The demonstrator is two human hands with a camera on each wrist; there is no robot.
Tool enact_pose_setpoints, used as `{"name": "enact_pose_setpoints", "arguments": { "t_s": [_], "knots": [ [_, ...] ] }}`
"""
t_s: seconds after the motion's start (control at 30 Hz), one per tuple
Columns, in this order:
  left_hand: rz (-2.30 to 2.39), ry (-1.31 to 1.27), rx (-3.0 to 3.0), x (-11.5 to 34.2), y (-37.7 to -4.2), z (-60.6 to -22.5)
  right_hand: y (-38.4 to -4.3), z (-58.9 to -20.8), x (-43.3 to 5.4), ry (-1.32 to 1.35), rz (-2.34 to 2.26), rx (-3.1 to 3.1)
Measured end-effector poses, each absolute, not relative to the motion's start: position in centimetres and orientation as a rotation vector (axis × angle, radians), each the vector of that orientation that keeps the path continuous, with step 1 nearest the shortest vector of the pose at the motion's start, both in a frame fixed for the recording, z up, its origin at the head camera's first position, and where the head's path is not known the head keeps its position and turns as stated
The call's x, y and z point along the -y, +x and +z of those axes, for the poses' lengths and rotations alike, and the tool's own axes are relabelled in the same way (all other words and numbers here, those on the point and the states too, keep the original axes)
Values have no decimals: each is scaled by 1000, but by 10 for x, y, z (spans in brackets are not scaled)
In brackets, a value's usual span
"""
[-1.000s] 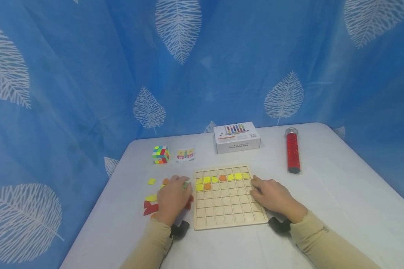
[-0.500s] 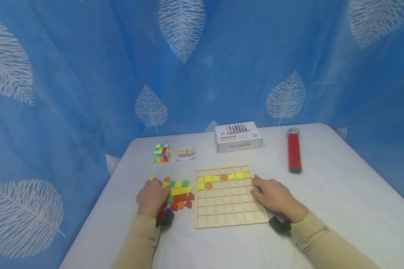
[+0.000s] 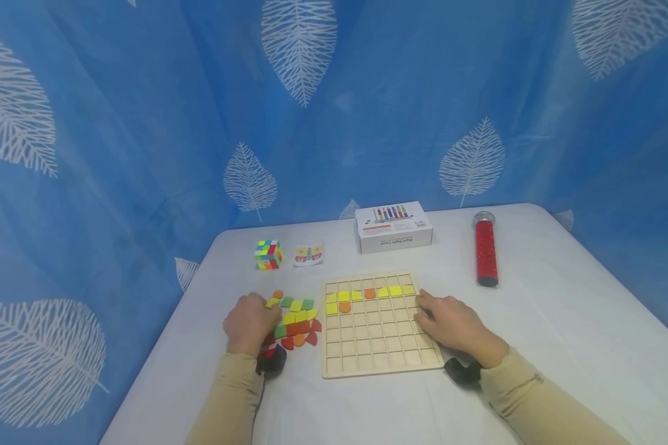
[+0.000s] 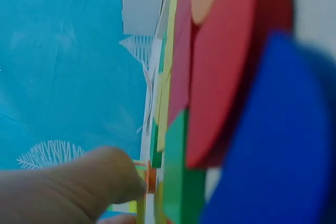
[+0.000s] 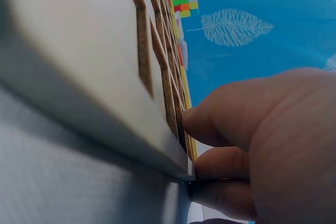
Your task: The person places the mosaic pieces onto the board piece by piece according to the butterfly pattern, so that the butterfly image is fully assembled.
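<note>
My left hand [image 3: 250, 322] is at the left side of a pile of flat coloured tiles. In the left wrist view its thumb [image 4: 113, 174] and a finger pinch the edge of a yellow tile [image 4: 140, 205]; the hand hides most of it in the head view. Red tiles [image 3: 297, 328], green, yellow and orange ones lie to its right. The wooden grid board [image 3: 367, 346] carries yellow tiles and two orange discs in its upper rows. My right hand [image 3: 451, 322] grips the board's right edge, thumb on top and fingers against the side.
Behind the tiles stand a coloured puzzle cube [image 3: 268, 254] and a small pattern card [image 3: 308, 254]. A white box [image 3: 395, 227] sits at the back, and a red glittery tube [image 3: 486, 250] lies at the right. A blue leaf-patterned curtain [image 3: 367, 123] borders the table.
My left hand has moved left from over the tile pile, uncovering it. The lone yellow square at the pile's far left is no longer visible beyond the hand. My right hand stays at the board.
</note>
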State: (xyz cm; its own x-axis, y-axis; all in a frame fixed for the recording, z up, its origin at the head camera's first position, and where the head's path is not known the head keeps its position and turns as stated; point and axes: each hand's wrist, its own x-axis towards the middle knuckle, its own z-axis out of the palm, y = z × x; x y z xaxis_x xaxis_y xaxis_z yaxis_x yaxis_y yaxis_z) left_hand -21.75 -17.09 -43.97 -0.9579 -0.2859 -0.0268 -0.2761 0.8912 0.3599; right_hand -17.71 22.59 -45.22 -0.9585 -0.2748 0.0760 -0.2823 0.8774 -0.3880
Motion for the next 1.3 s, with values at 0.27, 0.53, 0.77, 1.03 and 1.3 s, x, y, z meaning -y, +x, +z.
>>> {"name": "enact_pose_setpoints", "arguments": {
  "t_s": [0.27,0.53,0.77,1.03,1.3],
  "knots": [
    [-516,14,2891,114,-198,-439,-177,-454,-226,444,658,2996],
    [-376,-427,2901,79,-203,-442,-177,-453,-226,427,641,3014],
    [-337,-689,2913,76,-216,-443,-176,-452,-225,452,647,2997],
    [-205,-860,2881,69,-222,-439,-176,-453,-227,452,640,2986],
    [-213,-941,2806,71,-215,-440,-175,-452,-226,456,658,2975]
  ]
}}
